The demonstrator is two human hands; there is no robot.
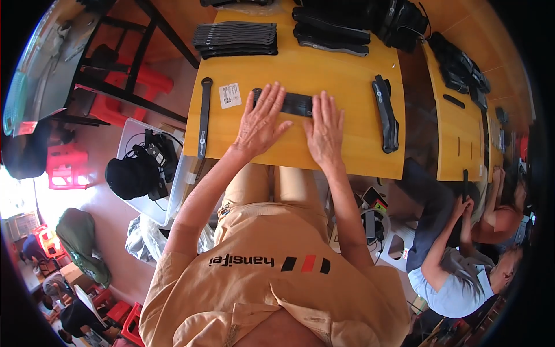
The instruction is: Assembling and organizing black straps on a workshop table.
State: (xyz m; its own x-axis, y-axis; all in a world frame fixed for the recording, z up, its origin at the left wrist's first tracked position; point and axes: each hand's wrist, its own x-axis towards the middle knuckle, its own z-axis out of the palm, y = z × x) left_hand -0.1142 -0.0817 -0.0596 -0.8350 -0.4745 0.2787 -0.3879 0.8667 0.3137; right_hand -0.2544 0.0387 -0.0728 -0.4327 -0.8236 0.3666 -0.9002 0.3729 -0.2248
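A short black band (298,105), perhaps folded fabric strap, lies crosswise on the yellow table (347,150) in front of me. My left hand (263,120) rests flat over its left end, fingers stretched out and thumb apart. Over its right end lies my right hand (325,128), also flat with straight fingers. The covered ends of the band are hidden. To the left are a white printed label (229,95) and a long black strap (204,115) with a looped end. Folded black straps (386,115) lie near the table's right edge.
At the far side sit a neat stack of black straps (235,39), a second stack (331,33) and a black bundle (400,24). A white bin (165,214) with black items stands below left. Co-workers (454,277) sit at another yellow table (459,136) on the right.
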